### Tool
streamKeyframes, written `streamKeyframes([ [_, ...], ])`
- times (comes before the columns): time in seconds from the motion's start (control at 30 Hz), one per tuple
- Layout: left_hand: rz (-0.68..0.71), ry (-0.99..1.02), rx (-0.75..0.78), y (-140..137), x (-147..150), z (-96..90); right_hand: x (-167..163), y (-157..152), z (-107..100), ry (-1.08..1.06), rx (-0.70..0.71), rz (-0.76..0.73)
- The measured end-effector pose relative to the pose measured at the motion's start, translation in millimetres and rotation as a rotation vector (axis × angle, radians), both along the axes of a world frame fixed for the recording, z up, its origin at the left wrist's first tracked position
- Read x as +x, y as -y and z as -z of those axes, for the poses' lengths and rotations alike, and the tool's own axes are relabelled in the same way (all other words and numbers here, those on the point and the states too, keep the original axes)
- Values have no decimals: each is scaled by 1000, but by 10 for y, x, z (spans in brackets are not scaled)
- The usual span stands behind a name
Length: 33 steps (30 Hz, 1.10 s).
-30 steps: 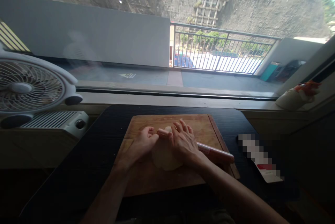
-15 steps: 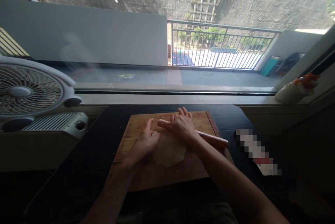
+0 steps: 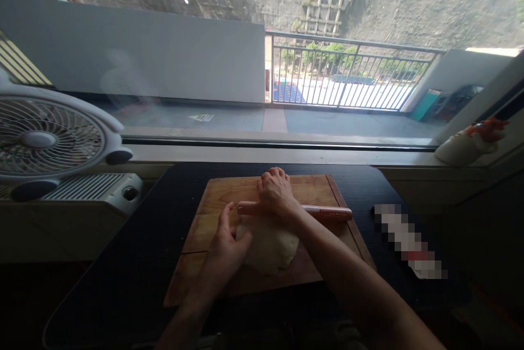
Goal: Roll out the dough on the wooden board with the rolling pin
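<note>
A flattened round of pale dough (image 3: 270,246) lies on the wooden cutting board (image 3: 223,191), toward the near half, and the smooth rolling pin (image 3: 327,212) lies crosswise at its far edge. The right hand (image 3: 276,189) is laid over the pin, its fingers reaching past to the far side; the palm is hidden from above, so I cannot tell whether that grip closes on anything. The left hand (image 3: 229,241) has its grip open, thumb and forefinger spread, the thumb over the dough's left edge and the forefinger near the pin's left end. The board rests on a dark worktop (image 3: 139,251), with a blurred-out object (image 3: 403,238) to its right and a white fan (image 3: 39,140) well to the left.
</note>
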<state>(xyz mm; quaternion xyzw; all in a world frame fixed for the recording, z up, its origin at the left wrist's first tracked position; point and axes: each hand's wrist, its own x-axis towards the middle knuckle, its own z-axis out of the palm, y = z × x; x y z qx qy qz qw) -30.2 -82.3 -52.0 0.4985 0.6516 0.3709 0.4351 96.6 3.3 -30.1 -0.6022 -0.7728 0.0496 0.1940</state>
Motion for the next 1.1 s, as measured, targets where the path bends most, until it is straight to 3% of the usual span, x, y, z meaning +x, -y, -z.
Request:
streamKeyframes([
  [0.17,-20,71,-7,16,-29,11,-6,225,61,1,29,-134],
  [0.4,-11,146,-28,28,-11,2,-13,-81,49,4,-90,45],
  [0.57,-64,53,0,49,9,-5,-41,136,72,13,55,-121],
  [0.73,-72,87,11,67,57,-58,-7,-78,50,6,-105,72],
  [0.8,-67,91,9,69,55,-56,-18,-18,61,-6,-124,6],
  [0.9,-65,75,9,56,35,-20,-46,125,86,-10,-15,-129],
  [0.97,-60,67,7,42,16,21,-32,75,81,-4,-14,-92],
  [1.1,-22,159,18,29,-23,129,19,-154,58,15,-200,75],
])
